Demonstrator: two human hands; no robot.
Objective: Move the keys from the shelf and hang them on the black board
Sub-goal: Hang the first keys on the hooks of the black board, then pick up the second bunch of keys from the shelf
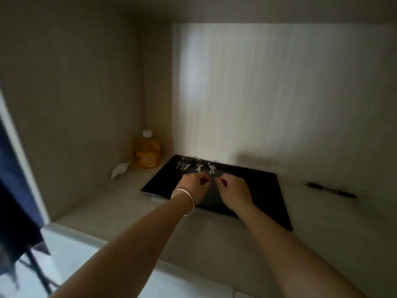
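Observation:
A black board lies flat on the shelf, against the back wall. Three bunches of silver keys hang along its far edge: the left bunch, the middle bunch and the right bunch. My left hand, with a silver bangle on the wrist, and my right hand hover over the board just below the right bunch. Both have their fingers curled and pinched, fingertips almost meeting. The frame is too blurred to tell whether anything is pinched between them.
An orange bottle with a white cap stands in the back left corner, with a white shell-like object beside it. A black pen lies on the shelf right of the board. The alcove's side wall rises at left.

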